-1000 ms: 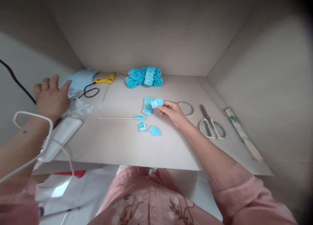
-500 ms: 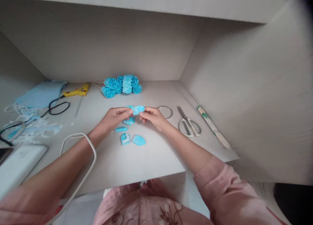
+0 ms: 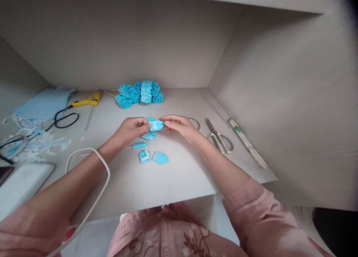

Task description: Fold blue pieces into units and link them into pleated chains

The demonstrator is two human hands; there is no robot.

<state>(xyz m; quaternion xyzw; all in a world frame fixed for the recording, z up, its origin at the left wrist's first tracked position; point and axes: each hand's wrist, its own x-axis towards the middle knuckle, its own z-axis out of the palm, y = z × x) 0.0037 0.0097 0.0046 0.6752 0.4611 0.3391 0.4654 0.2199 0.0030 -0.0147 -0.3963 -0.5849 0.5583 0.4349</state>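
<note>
A small folded blue petal piece point(image 3: 156, 125) is held up over the middle of the table. My left hand point(image 3: 133, 128) pinches its left end between thumb and fingers. At the other end, my right hand point(image 3: 180, 126) closes thumb and fingers on the tip. Below and behind the hands lie more blue pieces, partly hidden. Closer to me are a stick with a blue wrapped end point(image 3: 139, 145), a folded blue piece showing white point(image 3: 144, 156) and a flat pointed blue piece point(image 3: 160, 157).
Blue flowers point(image 3: 140, 94) lie at the back. A yellow glue gun point(image 3: 86, 99), blue face masks point(image 3: 43, 104) and white scraps point(image 3: 46, 145) are left. Scissors point(image 3: 219, 137), a ring point(image 3: 195, 122) and bundled sticks point(image 3: 247, 143) lie right. A white cable point(image 3: 107, 171) loops across my left forearm.
My right fingers have shifted from under the piece to its right tip and are straighter. The left hand keeps its pinch. The camera view has tilted slightly.
</note>
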